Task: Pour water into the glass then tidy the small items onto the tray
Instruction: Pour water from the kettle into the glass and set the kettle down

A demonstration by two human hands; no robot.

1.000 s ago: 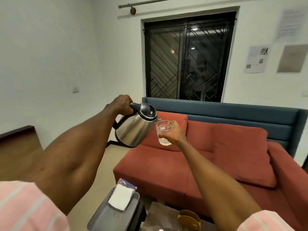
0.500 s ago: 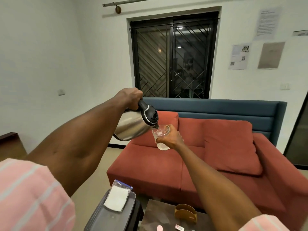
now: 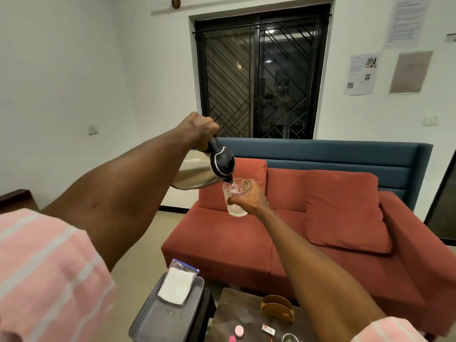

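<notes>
The left hand (image 3: 200, 129) grips the shiny steel kettle (image 3: 197, 172) (tipped over), pouring into the clear round glass (image 3: 235, 197) the right hand (image 3: 249, 199) holds.

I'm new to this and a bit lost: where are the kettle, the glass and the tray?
kettle (image 3: 195, 175): head view, on its steel body.
glass (image 3: 235, 202): head view, on its clear side wall.
tray (image 3: 170, 317): head view, on its bare grey floor.
</notes>
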